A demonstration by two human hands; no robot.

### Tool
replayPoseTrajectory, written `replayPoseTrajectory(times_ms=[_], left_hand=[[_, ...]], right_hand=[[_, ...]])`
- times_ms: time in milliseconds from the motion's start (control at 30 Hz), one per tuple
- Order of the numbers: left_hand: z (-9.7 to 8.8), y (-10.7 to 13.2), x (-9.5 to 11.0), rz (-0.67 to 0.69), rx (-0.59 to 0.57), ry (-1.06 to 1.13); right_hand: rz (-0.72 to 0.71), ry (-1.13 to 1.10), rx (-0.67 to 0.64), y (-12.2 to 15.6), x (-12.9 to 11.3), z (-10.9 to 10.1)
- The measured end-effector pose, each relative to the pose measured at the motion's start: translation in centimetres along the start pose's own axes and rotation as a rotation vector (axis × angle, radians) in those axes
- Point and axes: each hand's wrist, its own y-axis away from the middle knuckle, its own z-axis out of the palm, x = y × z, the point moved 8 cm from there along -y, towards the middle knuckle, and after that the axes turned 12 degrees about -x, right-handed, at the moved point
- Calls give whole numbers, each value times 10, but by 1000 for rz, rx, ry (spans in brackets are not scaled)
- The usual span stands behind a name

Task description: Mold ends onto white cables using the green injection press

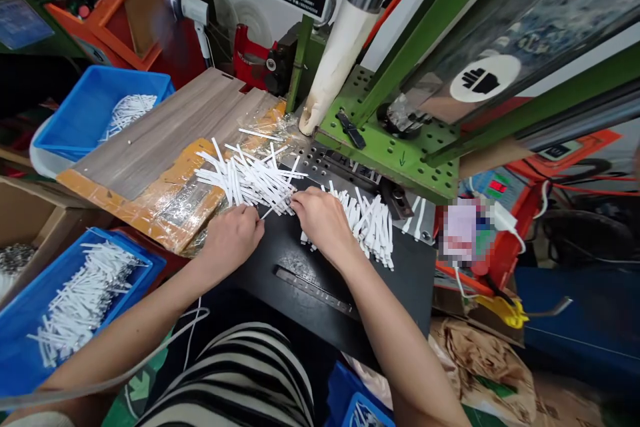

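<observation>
A loose pile of thin white sticks [250,177] lies on the bench where the taped wooden board meets the black plate [300,260]. My left hand [233,237] rests at the pile's near edge with its fingers curled, pinching one white stick. My right hand [323,220] lies just right of it, fingers bent down on the sticks between the two piles. A second, tidier heap of white sticks [373,223] sits right of my right hand.
A green press machine [395,147] with a perforated base stands behind the piles. Blue bins with more white sticks sit at the near left [30,340] and the far left [90,113]. A red control box [495,227] is to the right.
</observation>
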Motion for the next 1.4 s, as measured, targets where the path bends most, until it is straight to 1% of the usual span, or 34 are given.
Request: replayPoseTrajectory(times_ms=[67, 100, 133, 167, 200, 267, 333, 367, 400, 433, 467, 500, 533, 567, 600, 633, 667, 700, 733, 767, 833, 900, 933, 967, 1033, 1100, 1167, 1233, 1267, 1300, 1400], left_hand=[[-8, 6, -6, 28, 9, 78], [-16, 9, -15, 34, 31, 137], [-25, 12, -30, 19, 62, 196], [-35, 14, -49, -25, 98, 240], [-44, 15, -72, -96, 139, 260], [-59, 16, -124, -285, 202, 219], [-63, 11, -170, -446, 191, 151], [-61, 7, -188, -492, 167, 127], [-59, 2, -201, -506, 150, 108], [-59, -1, -207, -499, 169, 85], [-61, -3, -208, -470, 229, 57], [-65, -3, -201, -411, 315, 27], [-69, -2, -188, -314, 395, 5], [-70, -1, -169, -180, 434, -6], [-68, -1, -146, -7, 427, -3], [-63, -1, -119, 186, 373, -2], [-57, 0, -93, 368, 291, -14], [-51, 2, -71, 511, 214, -45], [-45, 4, -54, 615, 145, -94], [-41, 4, -42, 683, 89, -150], [-33, 1, -30, 766, -2, -234], [-28, -3, -24, 852, -67, -229], [-26, -5, -22, 886, -90, -198], [-25, -7, -20, 917, -103, -153], [-25, -8, -9, 982, -98, -25], [-33, -5, 6, 1024, -38, 150], [-45, -1, 21, 1015, 45, 369], [-52, 4, 33, 939, 78, 577], [-51, 6, 39, 898, 51, 658], [-47, 8, 45, 868, -7, 726], [-23, 17, 62, 813, -219, 891]], right_hand=[[34, -12, -7, 7, 9, 4], [58, -18, -14, 10, 16, 7], [79, -25, -19, 11, 23, 8], [93, -32, -21, 11, 30, 9], [96, -40, -20, 9, 34, 9], [77, -54, -18, 0, 38, 8], [42, -52, -30, -13, 35, 7], [33, -40, -41, -20, 32, 7], [33, -23, -51, -27, 29, 8], [43, -7, -58, -34, 27, 9], [59, 6, -59, -39, 25, 9], [76, 15, -55, -44, 23, 10], [91, 19, -51, -48, 23, 10], [99, 21, -47, -51, 22, 11], [100, 25, -48, -53, 21, 11], [97, 31, -52, -54, 20, 11], [93, 37, -60, -53, 19, 11], [86, 43, -70, -51, 17, 10], [76, 54, -77, -47, 16, 8], [66, 73, -77, -41, 14, 5], [57, 127, -57, -21, 14, -2], [60, 143, -8, 8, 18, -6], [66, 107, 22, 26, 23, -7], [66, 35, 52, 45, 28, -5], [57, -178, 109, 85, 38, 6], [67, -401, 170, 122, 46, 25], [108, -556, 246, 153, 51, 47], [137, -627, 335, 174, 50, 65], [132, -634, 375, 181, 47, 70], [111, -627, 412, 186, 43, 73], [21, -558, 488, 192, 31, 72]])
